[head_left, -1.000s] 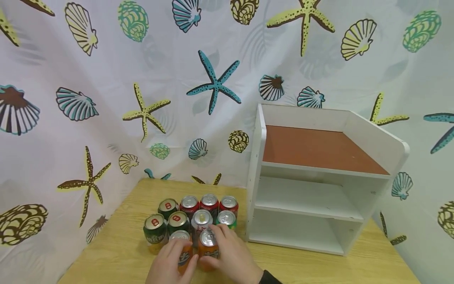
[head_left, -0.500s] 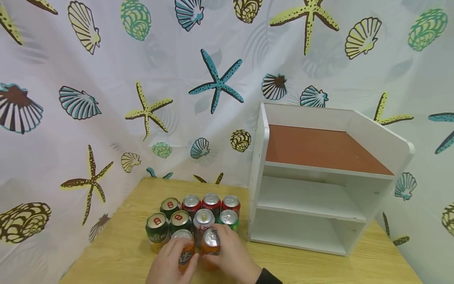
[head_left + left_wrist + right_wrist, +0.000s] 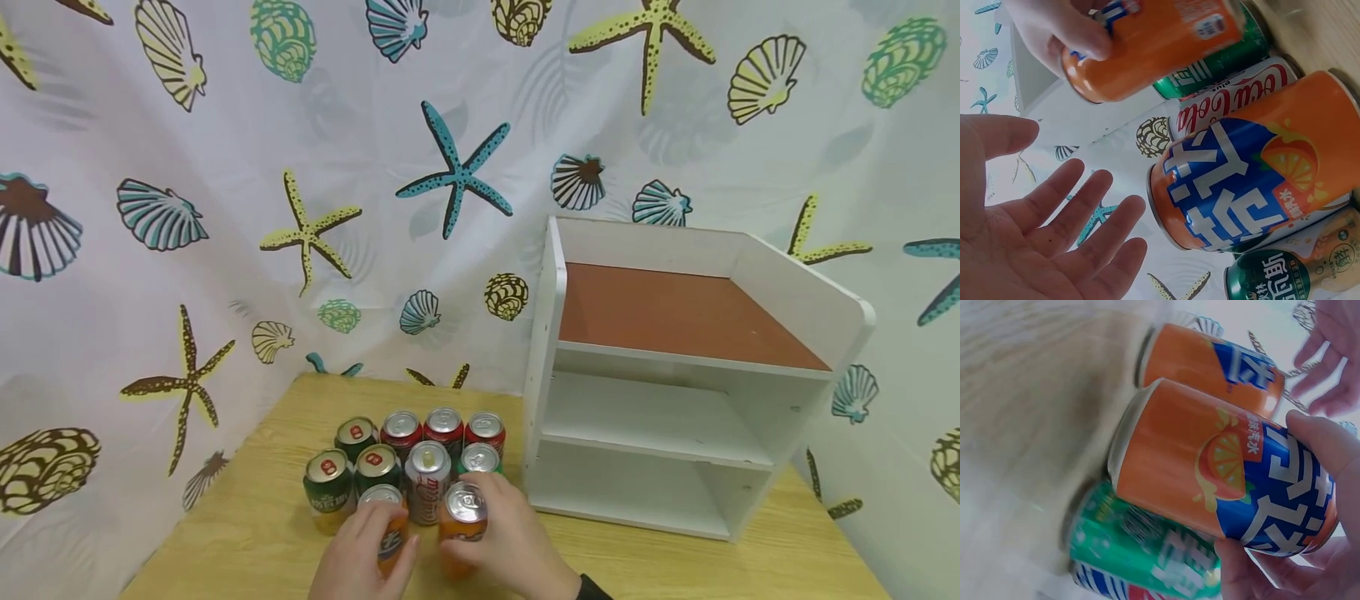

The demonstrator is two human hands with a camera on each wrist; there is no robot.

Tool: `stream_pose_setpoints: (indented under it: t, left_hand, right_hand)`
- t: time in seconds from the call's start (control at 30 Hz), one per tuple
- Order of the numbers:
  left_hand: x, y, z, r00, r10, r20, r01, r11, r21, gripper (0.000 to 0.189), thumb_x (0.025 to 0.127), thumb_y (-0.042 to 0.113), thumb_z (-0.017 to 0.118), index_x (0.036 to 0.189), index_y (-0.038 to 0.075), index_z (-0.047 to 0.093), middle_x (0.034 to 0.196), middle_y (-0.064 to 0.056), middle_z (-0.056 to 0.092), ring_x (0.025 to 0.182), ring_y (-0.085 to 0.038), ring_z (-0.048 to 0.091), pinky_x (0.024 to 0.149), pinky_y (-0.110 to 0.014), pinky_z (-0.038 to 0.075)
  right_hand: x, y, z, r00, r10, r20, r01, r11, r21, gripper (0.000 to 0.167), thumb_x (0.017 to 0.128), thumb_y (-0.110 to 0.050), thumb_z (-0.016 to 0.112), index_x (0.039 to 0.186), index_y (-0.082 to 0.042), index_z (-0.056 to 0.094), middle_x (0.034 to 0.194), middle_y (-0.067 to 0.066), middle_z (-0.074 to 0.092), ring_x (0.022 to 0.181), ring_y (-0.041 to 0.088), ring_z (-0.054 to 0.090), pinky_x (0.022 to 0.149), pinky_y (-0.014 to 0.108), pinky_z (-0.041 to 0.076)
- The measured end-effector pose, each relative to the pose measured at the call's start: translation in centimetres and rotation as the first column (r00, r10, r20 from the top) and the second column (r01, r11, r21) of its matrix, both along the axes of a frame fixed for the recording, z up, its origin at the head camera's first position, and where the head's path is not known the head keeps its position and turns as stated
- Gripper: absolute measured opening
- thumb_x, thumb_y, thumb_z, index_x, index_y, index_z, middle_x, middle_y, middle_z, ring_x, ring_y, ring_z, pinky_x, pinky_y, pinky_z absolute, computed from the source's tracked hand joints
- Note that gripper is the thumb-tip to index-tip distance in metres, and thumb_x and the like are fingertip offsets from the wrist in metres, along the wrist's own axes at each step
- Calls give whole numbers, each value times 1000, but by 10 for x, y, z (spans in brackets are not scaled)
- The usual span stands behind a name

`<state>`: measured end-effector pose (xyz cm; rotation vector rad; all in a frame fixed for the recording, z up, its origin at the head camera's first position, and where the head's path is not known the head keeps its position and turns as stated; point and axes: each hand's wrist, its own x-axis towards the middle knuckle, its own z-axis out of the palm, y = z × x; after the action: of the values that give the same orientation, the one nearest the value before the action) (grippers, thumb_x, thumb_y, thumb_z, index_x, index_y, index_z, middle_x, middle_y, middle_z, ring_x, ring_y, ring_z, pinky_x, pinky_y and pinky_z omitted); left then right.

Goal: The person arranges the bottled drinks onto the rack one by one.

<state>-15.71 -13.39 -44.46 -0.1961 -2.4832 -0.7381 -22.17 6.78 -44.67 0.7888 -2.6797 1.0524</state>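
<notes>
My right hand (image 3: pixel 517 537) grips an orange soda can (image 3: pixel 1191 462), thumb on one side and fingers on the other, at the front of a group of cans. A second orange soda can (image 3: pixel 1260 162) stands to its left. Beside that one is my left hand (image 3: pixel 360 554), its fingers spread and apart from the can in the left wrist view. Just behind the two orange cans are a white Coca-Cola can (image 3: pixel 427 492) and a green can (image 3: pixel 1141 544), the latter partly hidden by my right hand in the head view.
Several dark green cans (image 3: pixel 328 492) stand at the left of the group, and red cans (image 3: pixel 443 425) form the back row. Right of them is a white shelf unit (image 3: pixel 652 450) with a brown top on the wooden table (image 3: pixel 225 533). A shell-patterned curtain (image 3: pixel 375 275) hangs behind.
My right hand has moved a little right with the orange soda can, widening the gap to the other orange can and exposing more of the Coca-Cola can. The left hand stays about where it was.
</notes>
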Motion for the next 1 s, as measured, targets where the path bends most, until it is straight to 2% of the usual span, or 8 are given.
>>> stream_pose_setpoints:
  t: [0.17, 0.33, 0.47, 0.57, 0.8, 1.0]
  left_hand:
    - [-3, 5, 6, 999, -24, 42, 23, 1000, 18, 25, 84, 24, 85, 103, 20, 69, 101, 9, 65, 91, -7, 62, 81, -33, 57]
    - [-9, 12, 16, 995, -65, 72, 62, 997, 39, 24, 86, 26, 84, 104, 23, 68, 103, 11, 65, 91, -4, 59, 79, -29, 55]
    - [-17, 21, 25, 990, -116, 74, 114, 993, 35, 23, 88, 26, 82, 105, 23, 68, 104, 11, 67, 95, -4, 63, 83, -31, 57]
    - [-22, 28, 34, 984, -164, 77, 162, 986, 35, 22, 90, 27, 81, 107, 23, 67, 103, 12, 66, 93, -3, 62, 81, -30, 57]
    - [-33, 46, 59, 965, -259, -49, 261, 964, 54, 23, 89, 22, 83, 105, 21, 67, 103, 14, 65, 100, -3, 62, 87, -31, 57]
    - [-37, 57, 78, 952, -297, -78, 300, 953, 34, 21, 89, 21, 82, 103, 18, 68, 103, 9, 67, 99, -8, 64, 86, -33, 57]
  right_hand:
    - [6, 14, 16, 999, -40, -3, 40, 998, -42, 73, 75, -31, 93, 134, -9, 57, 121, 2, 64, 109, 19, 64, 91, 36, 58]
    - [12, 29, 33, 995, -92, -43, 87, 992, -91, 73, 72, -28, 95, 133, -10, 60, 117, -1, 64, 105, 18, 66, 85, 32, 59]
    - [16, 40, 47, 991, -125, -54, 117, 985, -129, 71, 70, -25, 97, 130, -13, 62, 112, -4, 64, 101, 15, 68, 82, 27, 59]
    - [18, 49, 59, 986, -158, -56, 150, 979, -135, 72, 69, -23, 98, 131, -16, 62, 115, -5, 65, 103, 14, 67, 83, 26, 59]
    - [19, 71, 89, 971, -218, -99, 206, 972, -113, 75, 70, -24, 98, 136, -15, 62, 117, -2, 66, 103, 16, 67, 83, 32, 60]
    - [19, 90, 118, 973, -192, -129, 180, 978, -105, 73, 74, -24, 95, 138, -16, 60, 122, 2, 65, 104, 18, 68, 82, 32, 61]
